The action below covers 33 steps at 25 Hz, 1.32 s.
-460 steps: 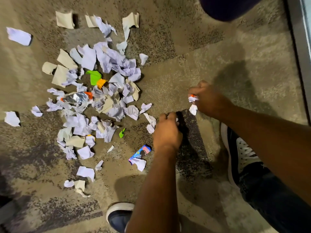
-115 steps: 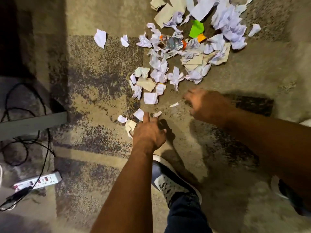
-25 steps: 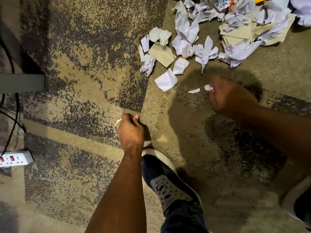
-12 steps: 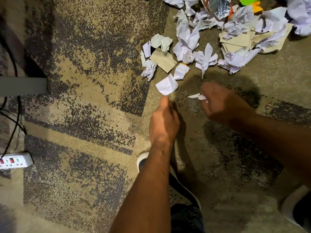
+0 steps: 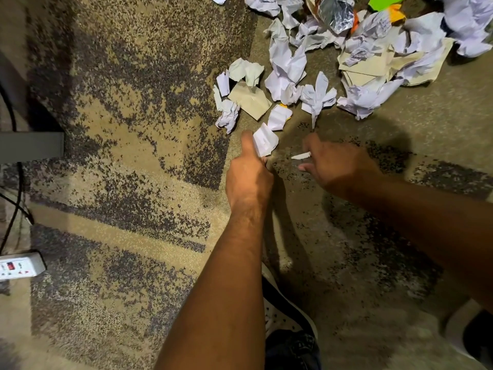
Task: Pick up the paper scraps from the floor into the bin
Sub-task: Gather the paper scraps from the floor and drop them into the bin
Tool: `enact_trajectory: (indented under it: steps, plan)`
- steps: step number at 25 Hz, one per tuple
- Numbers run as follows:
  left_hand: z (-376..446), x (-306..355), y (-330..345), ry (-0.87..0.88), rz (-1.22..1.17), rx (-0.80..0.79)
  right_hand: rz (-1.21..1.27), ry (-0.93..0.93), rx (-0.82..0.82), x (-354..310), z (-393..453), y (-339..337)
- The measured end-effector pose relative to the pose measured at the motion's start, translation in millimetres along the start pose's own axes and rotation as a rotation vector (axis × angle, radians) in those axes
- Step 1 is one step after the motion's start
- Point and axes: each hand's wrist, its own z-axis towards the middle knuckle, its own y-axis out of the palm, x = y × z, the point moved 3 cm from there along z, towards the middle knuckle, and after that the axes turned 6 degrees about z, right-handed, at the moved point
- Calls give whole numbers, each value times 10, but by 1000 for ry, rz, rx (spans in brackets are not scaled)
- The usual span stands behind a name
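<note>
Two bare forearms reaching over patterned carpet [image 5: 128,161]. Left hand [image 5: 249,180] pinching a white scrap [image 5: 265,141] between thumb and fingers. Right hand [image 5: 337,165] curled round a thin white sliver [image 5: 301,155]. Beyond, crumpled paper scraps [image 5: 354,57] heaped on the floor.

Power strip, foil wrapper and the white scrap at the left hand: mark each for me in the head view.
Power strip [image 5: 20,267], head view: on its white top face.
Foil wrapper [image 5: 336,13], head view: on the crinkled silver middle.
White scrap [image 5: 265,141], head view: on its flat face, beside the left hand [image 5: 249,180] thumb.
</note>
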Motion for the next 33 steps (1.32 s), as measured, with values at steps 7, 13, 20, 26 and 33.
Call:
enact_trajectory:
  steps: [7,13,20,26,33]
  plan:
    - [73,66,-10,93,173,-7,-308,2,-124,-114,51,112]
    - [-141,-19,-33,53,161,14,-169,127,-100,-27,1,-179]
    - [-610,479,-215,116,230,-101,-47,309,-20,270,-498,-923]
    - [-797,1541,-484,330,246,-129,-17,386,-6,401,-938,-1604]
    - [-1175,2610,-802,443,334,-121,63,203,-29,490,-1653,-2505]
